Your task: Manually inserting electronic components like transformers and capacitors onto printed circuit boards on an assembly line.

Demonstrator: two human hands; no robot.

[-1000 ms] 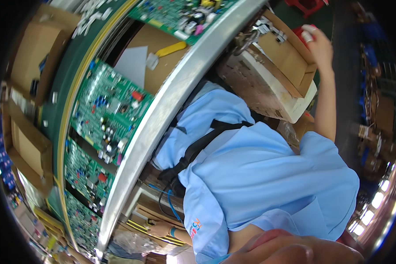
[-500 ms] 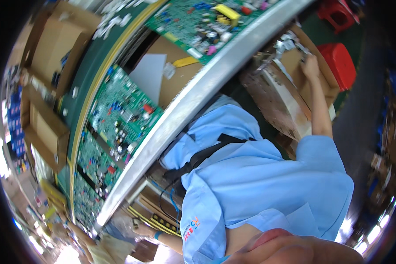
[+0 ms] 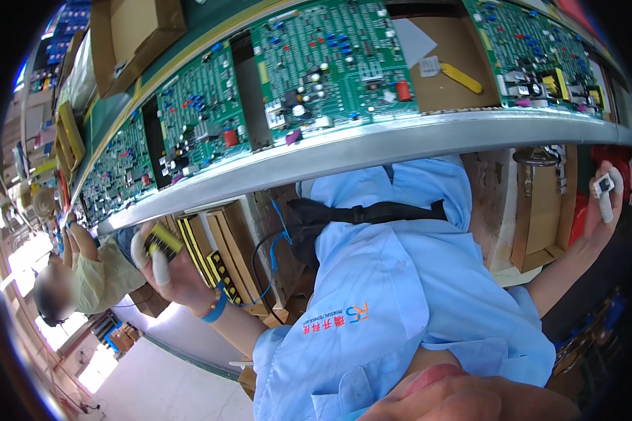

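At the left, below the metal rail, my left hand (image 3: 182, 279) is raised with its fingers closed around a black-and-yellow block-shaped component (image 3: 163, 241). White covers sit on some fingertips, and a blue band is on the wrist. Far to the right, my right hand (image 3: 600, 226) pinches a small white part with a black patch (image 3: 603, 185); its exact kind is unclear. Both hands are apart from the green circuit boards (image 3: 337, 63), which stand in a row beyond the rail and carry red, blue, white and purple components.
A metal rail (image 3: 372, 151) runs across in front of me. A yellow-handled tool (image 3: 461, 78) lies in a gap between boards. An open cardboard box (image 3: 541, 224) is below right, beside a red stool (image 3: 577, 217). Black-and-yellow parts (image 3: 202, 259) sit below left. Another person (image 3: 98, 270) works farther left.
My right hand has come out of the cardboard box, now with the small white part. My left hand has risen, showing the black-and-yellow component. The whole view has turned, levelling the rail.
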